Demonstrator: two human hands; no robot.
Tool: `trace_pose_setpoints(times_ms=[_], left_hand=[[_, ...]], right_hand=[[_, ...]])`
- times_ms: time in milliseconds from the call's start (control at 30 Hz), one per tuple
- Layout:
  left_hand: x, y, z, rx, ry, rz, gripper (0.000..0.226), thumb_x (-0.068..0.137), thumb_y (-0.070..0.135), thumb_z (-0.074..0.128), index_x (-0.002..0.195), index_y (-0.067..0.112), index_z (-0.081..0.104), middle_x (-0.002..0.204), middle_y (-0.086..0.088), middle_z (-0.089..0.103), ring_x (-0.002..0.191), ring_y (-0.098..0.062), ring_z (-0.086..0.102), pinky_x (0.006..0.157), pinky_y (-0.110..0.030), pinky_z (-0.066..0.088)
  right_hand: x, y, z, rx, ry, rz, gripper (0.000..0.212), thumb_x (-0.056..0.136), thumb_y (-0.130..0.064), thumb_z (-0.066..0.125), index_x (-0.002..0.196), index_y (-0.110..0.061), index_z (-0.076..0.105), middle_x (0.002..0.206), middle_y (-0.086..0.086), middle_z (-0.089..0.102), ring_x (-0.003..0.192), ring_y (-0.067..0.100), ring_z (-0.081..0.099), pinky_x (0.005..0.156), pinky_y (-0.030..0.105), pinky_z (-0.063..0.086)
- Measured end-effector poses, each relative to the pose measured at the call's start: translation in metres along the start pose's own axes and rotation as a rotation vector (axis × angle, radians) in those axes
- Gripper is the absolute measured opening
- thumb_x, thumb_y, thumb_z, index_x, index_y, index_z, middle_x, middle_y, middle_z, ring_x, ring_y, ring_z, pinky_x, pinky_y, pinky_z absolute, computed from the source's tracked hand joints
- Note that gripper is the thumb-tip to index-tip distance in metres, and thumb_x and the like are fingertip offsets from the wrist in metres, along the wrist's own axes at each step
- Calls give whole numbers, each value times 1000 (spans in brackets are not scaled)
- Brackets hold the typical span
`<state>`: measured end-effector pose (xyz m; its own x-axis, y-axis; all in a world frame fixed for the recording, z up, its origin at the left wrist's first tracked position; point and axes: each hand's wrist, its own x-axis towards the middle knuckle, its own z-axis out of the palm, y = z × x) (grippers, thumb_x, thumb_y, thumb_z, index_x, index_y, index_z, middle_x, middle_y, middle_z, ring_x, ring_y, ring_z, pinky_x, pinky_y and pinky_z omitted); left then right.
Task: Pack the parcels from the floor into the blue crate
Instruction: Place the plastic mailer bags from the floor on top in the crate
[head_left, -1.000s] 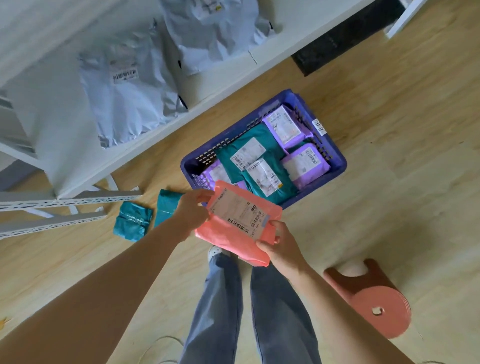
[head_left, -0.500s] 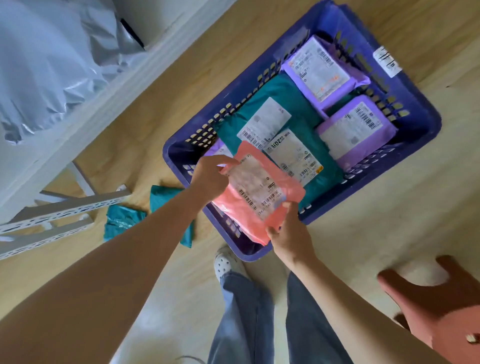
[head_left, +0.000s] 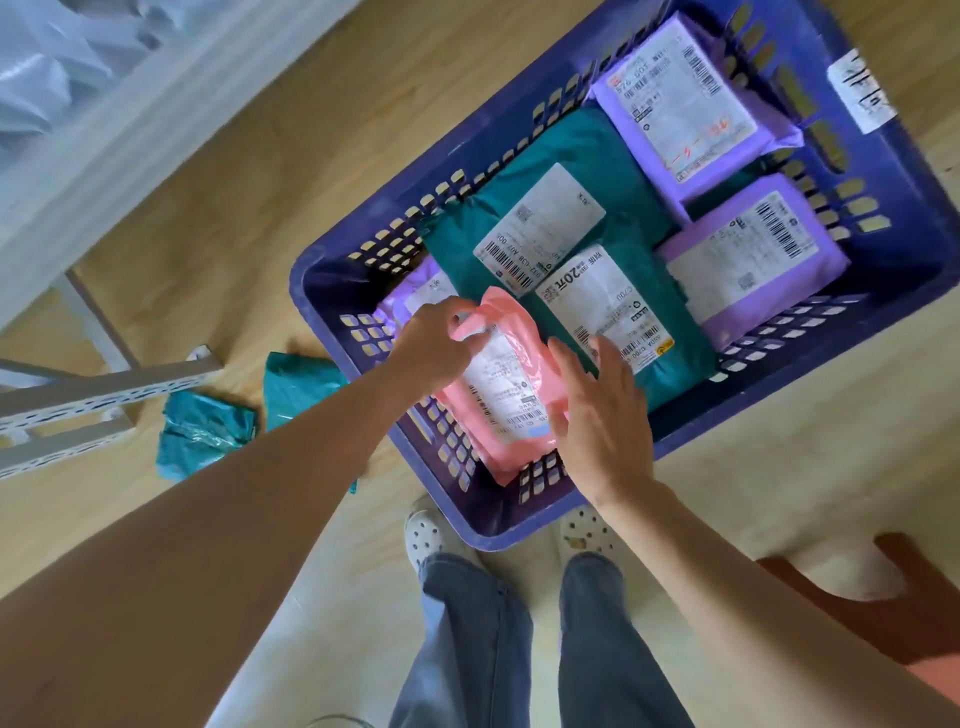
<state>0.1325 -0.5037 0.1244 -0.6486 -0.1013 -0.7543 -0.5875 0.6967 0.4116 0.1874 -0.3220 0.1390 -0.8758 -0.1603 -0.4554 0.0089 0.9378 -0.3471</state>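
The blue crate (head_left: 332, 270) stands on the wooden floor and holds teal parcels (head_left: 582, 150) and purple parcels (head_left: 753, 260). A pink parcel (head_left: 511, 395) with a white label lies in the crate's near left corner, partly over a purple one. My left hand (head_left: 434, 345) pinches the pink parcel's far left corner. My right hand (head_left: 605, 421) hovers over its right edge with the fingers spread; I cannot tell whether it touches. Two teal parcels (head_left: 202, 434) lie on the floor left of the crate, the nearer one (head_left: 296, 384) partly behind my left arm.
A white shelf unit (head_left: 104, 130) with grey bags stands at the upper left, its perforated metal rails (head_left: 104, 395) reaching over the floor. An orange-red stool (head_left: 909, 623) sits at the lower right. My feet in white clogs (head_left: 423, 532) stand against the crate's near edge.
The pink parcel has gone down from above the crate's near rim into its near left corner. My right hand has let go and opened. The view has moved closer to the crate.
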Motion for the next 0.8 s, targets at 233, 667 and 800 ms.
trace_pose_setpoints(times_ms=[233, 667, 800], left_hand=[[-2, -10, 0, 238, 25, 18, 43, 97, 51, 35, 123, 24, 54, 108, -11, 65, 102, -31, 59, 82, -37, 50], [-35, -19, 32, 399, 153, 168, 42, 96, 14, 41, 137, 20, 36, 125, -8, 47, 108, -26, 53, 80, -41, 50], [-37, -31, 46, 402, 69, 120, 49, 95, 15, 41, 143, 24, 33, 145, -1, 33, 130, -26, 39, 103, -42, 43]], right_hand=[[1, 4, 6, -22, -45, -174, 82, 68, 7, 73, 139, -23, 43, 113, 11, 58, 90, 27, 62, 67, 35, 55], [0, 0, 31, -227, -70, -382, 59, 66, 9, 61, 125, 1, 57, 145, 20, 42, 123, 35, 53, 86, 43, 53], [3, 3, 35, -265, -179, -341, 70, 66, 7, 71, 132, 2, 50, 146, 18, 42, 124, 34, 52, 92, 43, 50]])
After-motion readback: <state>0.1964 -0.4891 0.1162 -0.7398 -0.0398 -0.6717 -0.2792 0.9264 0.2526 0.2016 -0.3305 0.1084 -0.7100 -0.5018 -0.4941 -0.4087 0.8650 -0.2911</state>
